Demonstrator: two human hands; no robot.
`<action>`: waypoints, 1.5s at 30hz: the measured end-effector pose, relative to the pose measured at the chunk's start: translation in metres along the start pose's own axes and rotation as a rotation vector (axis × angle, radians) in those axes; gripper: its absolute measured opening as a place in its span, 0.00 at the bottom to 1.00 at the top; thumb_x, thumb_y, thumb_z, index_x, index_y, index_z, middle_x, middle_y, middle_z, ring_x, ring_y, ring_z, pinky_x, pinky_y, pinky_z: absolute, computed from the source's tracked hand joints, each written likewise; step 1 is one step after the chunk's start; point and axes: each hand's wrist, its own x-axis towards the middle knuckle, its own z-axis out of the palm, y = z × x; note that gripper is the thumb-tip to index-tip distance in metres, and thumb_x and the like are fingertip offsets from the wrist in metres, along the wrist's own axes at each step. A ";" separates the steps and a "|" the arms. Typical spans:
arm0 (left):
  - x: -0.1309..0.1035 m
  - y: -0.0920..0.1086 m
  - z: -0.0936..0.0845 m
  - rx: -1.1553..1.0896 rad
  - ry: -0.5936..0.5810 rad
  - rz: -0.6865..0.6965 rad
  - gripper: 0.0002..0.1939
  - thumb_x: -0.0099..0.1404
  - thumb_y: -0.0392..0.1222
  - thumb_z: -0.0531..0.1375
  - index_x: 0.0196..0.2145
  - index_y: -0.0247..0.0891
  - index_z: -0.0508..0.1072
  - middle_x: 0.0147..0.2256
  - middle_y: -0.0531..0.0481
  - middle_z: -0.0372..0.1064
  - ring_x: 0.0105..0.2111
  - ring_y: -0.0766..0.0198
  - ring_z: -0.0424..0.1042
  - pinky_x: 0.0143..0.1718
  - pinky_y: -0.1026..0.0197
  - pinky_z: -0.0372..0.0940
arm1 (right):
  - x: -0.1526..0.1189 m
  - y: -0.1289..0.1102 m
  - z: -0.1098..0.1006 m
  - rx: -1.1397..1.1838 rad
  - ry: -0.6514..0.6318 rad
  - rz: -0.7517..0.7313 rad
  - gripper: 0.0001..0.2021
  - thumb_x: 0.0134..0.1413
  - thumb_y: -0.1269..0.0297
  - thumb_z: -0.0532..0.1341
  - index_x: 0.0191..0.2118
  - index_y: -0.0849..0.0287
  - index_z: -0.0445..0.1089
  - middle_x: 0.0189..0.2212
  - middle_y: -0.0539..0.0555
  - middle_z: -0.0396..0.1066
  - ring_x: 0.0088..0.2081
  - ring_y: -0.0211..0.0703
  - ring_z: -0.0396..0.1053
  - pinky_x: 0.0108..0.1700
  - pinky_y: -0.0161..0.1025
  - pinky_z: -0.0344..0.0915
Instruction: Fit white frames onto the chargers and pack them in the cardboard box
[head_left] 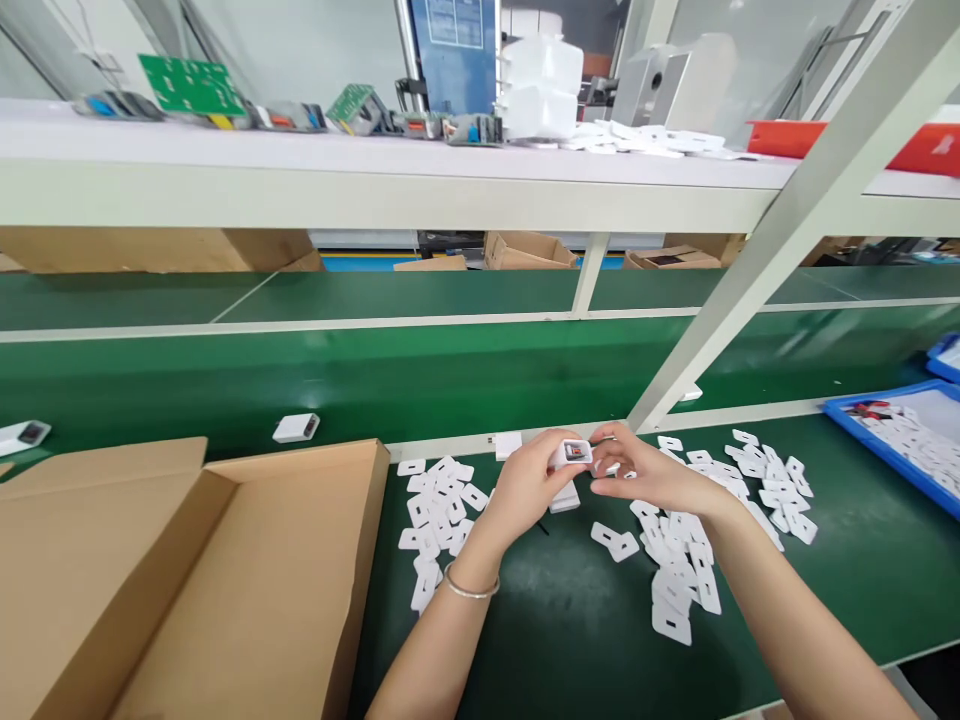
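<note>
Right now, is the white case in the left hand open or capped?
Open at the near end: the white case shows dark and reddish parts inside.

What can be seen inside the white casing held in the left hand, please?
Dark and reddish parts show at the open end of the white casing; they are too small to identify. Anything deeper inside is hidden by its walls.

White boxy plastic housing (570,455), open end facing camera, reddish part (577,452) visible inside; held above green workbench (577,610) near its far edge. Small white piece (601,468) just beside, partly hidden.
</note>
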 end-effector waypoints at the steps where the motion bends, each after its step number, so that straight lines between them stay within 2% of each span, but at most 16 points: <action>1: -0.002 0.003 -0.001 -0.103 -0.010 0.013 0.11 0.73 0.42 0.61 0.52 0.45 0.73 0.50 0.50 0.75 0.46 0.57 0.75 0.44 0.59 0.69 | -0.012 0.013 0.004 -0.037 0.029 0.049 0.21 0.57 0.51 0.67 0.51 0.52 0.63 0.46 0.55 0.75 0.43 0.47 0.74 0.43 0.45 0.71; 4: -0.008 0.014 -0.008 -0.319 -0.023 0.108 0.13 0.74 0.44 0.61 0.54 0.45 0.72 0.53 0.47 0.73 0.50 0.57 0.74 0.48 0.59 0.70 | -0.038 0.055 0.032 -0.258 0.143 0.185 0.13 0.56 0.56 0.67 0.44 0.53 0.68 0.44 0.55 0.74 0.44 0.50 0.73 0.46 0.48 0.70; 7: -0.015 0.023 -0.014 -0.372 -0.028 0.228 0.13 0.74 0.46 0.62 0.54 0.45 0.72 0.55 0.44 0.72 0.54 0.54 0.74 0.52 0.56 0.71 | -0.051 0.087 0.067 -0.390 0.222 0.173 0.10 0.56 0.62 0.65 0.43 0.53 0.69 0.45 0.55 0.72 0.43 0.51 0.74 0.45 0.48 0.71; 10: -0.022 0.030 -0.017 -0.365 -0.036 0.297 0.14 0.74 0.47 0.62 0.56 0.46 0.72 0.56 0.42 0.72 0.58 0.51 0.72 0.55 0.52 0.71 | -0.052 0.100 0.084 -0.448 0.279 0.108 0.06 0.64 0.62 0.59 0.45 0.54 0.70 0.44 0.57 0.73 0.41 0.51 0.74 0.41 0.47 0.71; 13: -0.027 0.035 -0.017 -0.379 -0.019 0.353 0.14 0.74 0.46 0.62 0.56 0.47 0.71 0.56 0.43 0.72 0.60 0.50 0.71 0.56 0.50 0.71 | -0.047 0.098 0.083 -0.518 0.318 0.045 0.14 0.71 0.59 0.51 0.44 0.55 0.72 0.42 0.59 0.74 0.40 0.54 0.75 0.39 0.49 0.71; 17: -0.029 0.038 -0.018 -0.365 -0.006 0.368 0.14 0.74 0.44 0.63 0.56 0.48 0.71 0.56 0.44 0.72 0.58 0.52 0.73 0.56 0.51 0.71 | -0.040 0.077 0.067 -0.426 0.459 -0.006 0.19 0.74 0.55 0.47 0.45 0.54 0.75 0.39 0.58 0.76 0.38 0.53 0.76 0.39 0.49 0.72; 20: -0.030 0.040 -0.019 -0.281 0.039 0.364 0.14 0.74 0.44 0.63 0.55 0.47 0.71 0.55 0.43 0.73 0.58 0.51 0.72 0.55 0.51 0.71 | -0.042 0.043 0.052 -0.134 0.663 -0.083 0.16 0.72 0.51 0.54 0.48 0.51 0.76 0.40 0.56 0.77 0.36 0.49 0.75 0.38 0.46 0.72; 22: -0.030 0.041 -0.019 -0.147 0.094 0.358 0.13 0.74 0.42 0.62 0.55 0.46 0.70 0.55 0.43 0.72 0.58 0.52 0.72 0.55 0.51 0.70 | -0.047 0.014 0.043 0.098 0.797 -0.105 0.13 0.68 0.50 0.61 0.49 0.50 0.76 0.37 0.53 0.76 0.29 0.43 0.71 0.31 0.43 0.70; 24: -0.029 0.041 -0.017 0.003 0.141 0.343 0.12 0.75 0.39 0.60 0.55 0.46 0.70 0.54 0.44 0.72 0.56 0.53 0.72 0.54 0.52 0.68 | -0.051 -0.014 0.037 0.273 0.871 -0.155 0.11 0.64 0.52 0.66 0.47 0.50 0.77 0.33 0.50 0.74 0.25 0.39 0.66 0.28 0.40 0.68; 28: -0.026 0.042 -0.012 0.090 0.157 0.334 0.13 0.73 0.36 0.59 0.54 0.45 0.68 0.52 0.45 0.72 0.52 0.55 0.72 0.50 0.54 0.68 | -0.052 -0.055 0.039 0.319 0.810 -0.245 0.06 0.61 0.56 0.69 0.39 0.49 0.80 0.30 0.51 0.74 0.26 0.39 0.65 0.27 0.39 0.66; 32: -0.026 0.046 -0.010 0.081 0.173 0.371 0.16 0.70 0.38 0.62 0.55 0.44 0.67 0.51 0.44 0.70 0.52 0.53 0.71 0.52 0.52 0.68 | -0.042 -0.072 0.050 0.229 0.769 -0.304 0.05 0.63 0.57 0.68 0.39 0.48 0.82 0.31 0.52 0.75 0.29 0.42 0.65 0.30 0.41 0.66; 35: -0.028 0.046 -0.011 0.077 0.185 0.410 0.18 0.72 0.46 0.62 0.56 0.44 0.66 0.52 0.42 0.69 0.53 0.51 0.70 0.52 0.50 0.68 | -0.038 -0.077 0.055 0.200 0.755 -0.324 0.05 0.64 0.58 0.67 0.39 0.47 0.82 0.32 0.51 0.73 0.29 0.41 0.64 0.31 0.42 0.67; 37: -0.028 0.044 -0.012 0.054 0.198 0.432 0.17 0.76 0.52 0.56 0.57 0.43 0.66 0.51 0.42 0.68 0.53 0.51 0.69 0.52 0.50 0.67 | -0.037 -0.078 0.057 0.184 0.773 -0.329 0.05 0.64 0.57 0.67 0.39 0.47 0.81 0.35 0.52 0.70 0.29 0.40 0.64 0.32 0.43 0.68; 40: -0.030 0.041 -0.010 -0.019 0.208 0.430 0.16 0.81 0.50 0.47 0.56 0.44 0.67 0.52 0.43 0.67 0.53 0.54 0.68 0.53 0.52 0.66 | -0.033 -0.077 0.059 0.230 0.789 -0.332 0.05 0.63 0.56 0.68 0.42 0.46 0.80 0.40 0.52 0.64 0.28 0.37 0.61 0.31 0.42 0.68; 43: -0.031 0.039 -0.006 -0.107 0.224 0.416 0.15 0.82 0.48 0.45 0.56 0.46 0.67 0.53 0.43 0.65 0.54 0.55 0.67 0.55 0.52 0.65 | -0.023 -0.069 0.060 0.416 0.714 -0.336 0.15 0.59 0.53 0.70 0.49 0.46 0.73 0.41 0.49 0.61 0.28 0.35 0.60 0.31 0.39 0.67; 45: -0.032 0.038 -0.004 -0.150 0.248 0.426 0.16 0.82 0.49 0.45 0.57 0.46 0.67 0.54 0.43 0.65 0.55 0.55 0.66 0.56 0.51 0.65 | -0.015 -0.062 0.061 0.520 0.598 -0.333 0.21 0.59 0.47 0.69 0.53 0.46 0.68 0.40 0.48 0.61 0.29 0.36 0.61 0.30 0.38 0.66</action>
